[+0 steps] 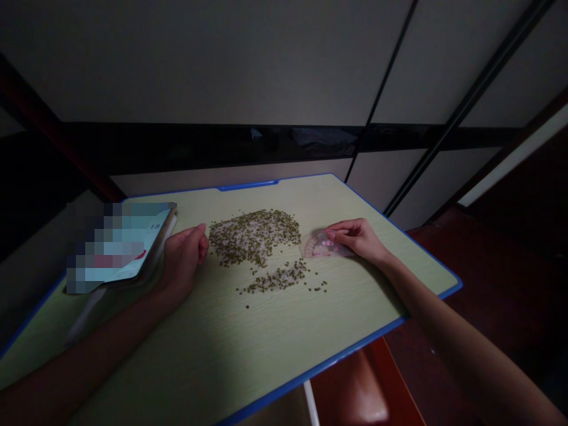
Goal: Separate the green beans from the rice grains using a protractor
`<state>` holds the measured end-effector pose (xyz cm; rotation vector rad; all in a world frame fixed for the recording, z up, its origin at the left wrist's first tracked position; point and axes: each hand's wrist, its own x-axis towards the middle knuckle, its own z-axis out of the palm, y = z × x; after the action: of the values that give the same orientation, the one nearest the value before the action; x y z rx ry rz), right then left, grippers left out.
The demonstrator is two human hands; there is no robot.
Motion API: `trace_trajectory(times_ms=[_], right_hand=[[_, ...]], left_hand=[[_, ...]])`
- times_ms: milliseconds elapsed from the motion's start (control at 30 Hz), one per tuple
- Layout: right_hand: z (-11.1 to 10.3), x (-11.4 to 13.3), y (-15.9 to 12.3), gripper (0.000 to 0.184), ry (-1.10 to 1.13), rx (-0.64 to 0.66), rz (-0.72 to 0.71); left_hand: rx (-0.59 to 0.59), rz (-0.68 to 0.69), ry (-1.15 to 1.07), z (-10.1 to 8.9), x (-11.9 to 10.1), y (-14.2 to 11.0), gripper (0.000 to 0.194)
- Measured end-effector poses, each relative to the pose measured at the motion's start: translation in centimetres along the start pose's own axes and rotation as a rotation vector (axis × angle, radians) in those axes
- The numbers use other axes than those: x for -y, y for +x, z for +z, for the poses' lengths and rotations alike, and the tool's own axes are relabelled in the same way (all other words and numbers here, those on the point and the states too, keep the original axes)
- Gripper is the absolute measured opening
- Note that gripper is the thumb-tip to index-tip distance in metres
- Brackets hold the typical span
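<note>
Counter: pale yellow-green top (213,355) with faint grain lines and blue edging (337,357); a blue grip (248,186) is set in the middle of the far edge.
Large heap: green and whitish grains mixed (255,236), spread in the middle, toward the far edge.
Small heap: the same 2 colours in a thin strip (281,277), nearer the near edge and just apart from the large heap; a few strays lie around it, 1 of them alone toward the near edge.
Protractor: clear, pink-marked (316,245), flat or almost so, between the large heap and the right edge, its tip beside the grains.
Right hand: reaches in over the right part of the counter (361,239), fingers clamped on the protractor's upper side.
Left hand: beside the large heap, toward the left edge (180,254), fingers curled together; whether anything is inside cannot be told.
Screen device: near the left edge, tilted (142,234), partly pixelated, with "18" readable.
Wall: tall greyish panels (222,65) crossed by a glossy black band (213,145), just beyond the far edge.
Floor: dark red (488,319), past the right edge.
Below near edge: a shiny red-orange surface (359,378) and a white bar (311,402).
Light: dim, with dark corners.
</note>
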<state>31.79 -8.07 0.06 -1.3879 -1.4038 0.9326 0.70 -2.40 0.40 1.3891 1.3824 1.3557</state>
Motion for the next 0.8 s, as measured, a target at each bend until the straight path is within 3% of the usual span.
trace_trajectory(times_ms=[433,800], right_hand=[[0.9,-0.3,1.0,0.019,0.116,0.074,-0.035],[0.3,-0.4,0.6,0.024,0.033,0.068,-0.025]], left_hand=[[0.001,0.013,0.012,0.0,0.1,-0.1,0.036],[-0.006,0.007,0.013,-0.2,0.3,0.1,0.035]])
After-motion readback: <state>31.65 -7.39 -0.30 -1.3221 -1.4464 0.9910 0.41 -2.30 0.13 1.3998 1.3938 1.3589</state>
